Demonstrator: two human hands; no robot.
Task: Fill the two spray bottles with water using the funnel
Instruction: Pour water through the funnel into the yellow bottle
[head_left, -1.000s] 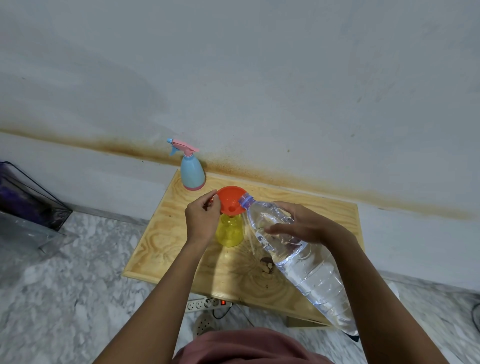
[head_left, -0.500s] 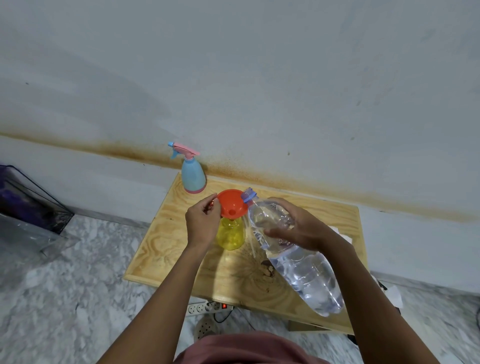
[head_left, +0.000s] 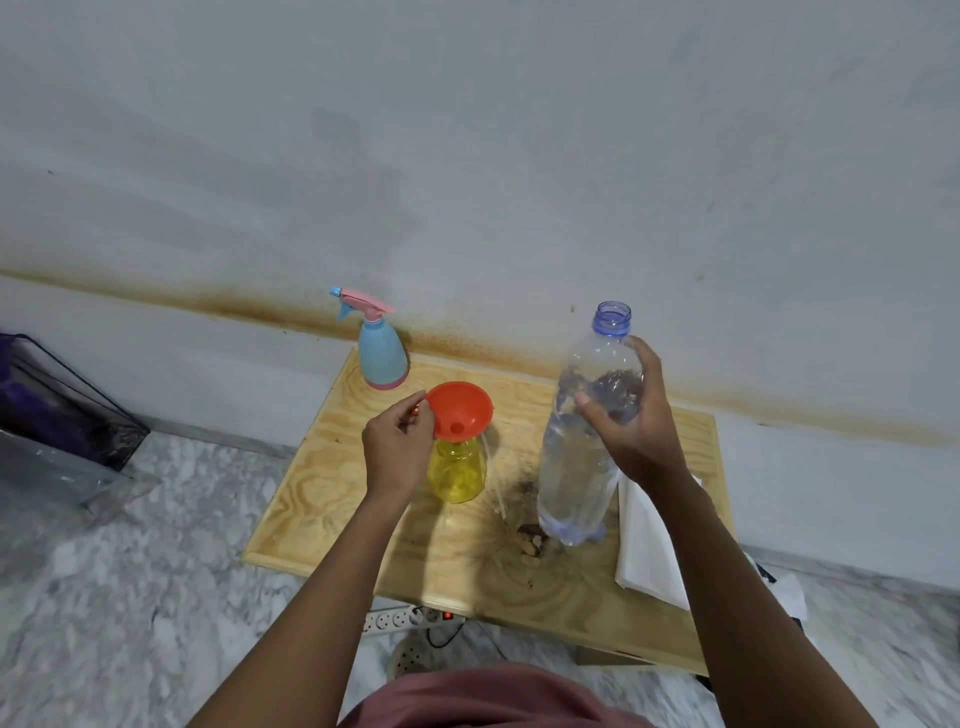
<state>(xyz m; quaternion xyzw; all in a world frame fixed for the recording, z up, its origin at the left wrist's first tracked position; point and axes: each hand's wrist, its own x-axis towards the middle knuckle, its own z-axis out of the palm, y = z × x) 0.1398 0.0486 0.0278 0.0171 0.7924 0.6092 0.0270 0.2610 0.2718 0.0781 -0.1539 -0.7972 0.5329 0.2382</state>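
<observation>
A yellow spray bottle (head_left: 457, 473) without its head stands mid-table with an orange funnel (head_left: 460, 410) in its neck. My left hand (head_left: 397, 449) pinches the funnel's left rim. My right hand (head_left: 631, 415) grips the upper part of a large clear water bottle (head_left: 582, 457), which stands upright and uncapped to the right of the funnel, its base at the table. A blue spray bottle (head_left: 382, 353) with a pink trigger head stands at the table's back left corner.
The small wooden table (head_left: 332, 499) stands against a stained white wall. A thin white tube (head_left: 493, 480) lies beside the yellow bottle, white folded paper (head_left: 649, 545) at the right. A power strip (head_left: 405, 618) lies on the marble floor below; a dark wire rack (head_left: 62, 410) stands at left.
The water bottle was tilted with its mouth at the funnel; my right hand has swung it upright and away to the right. My left hand stays on the funnel.
</observation>
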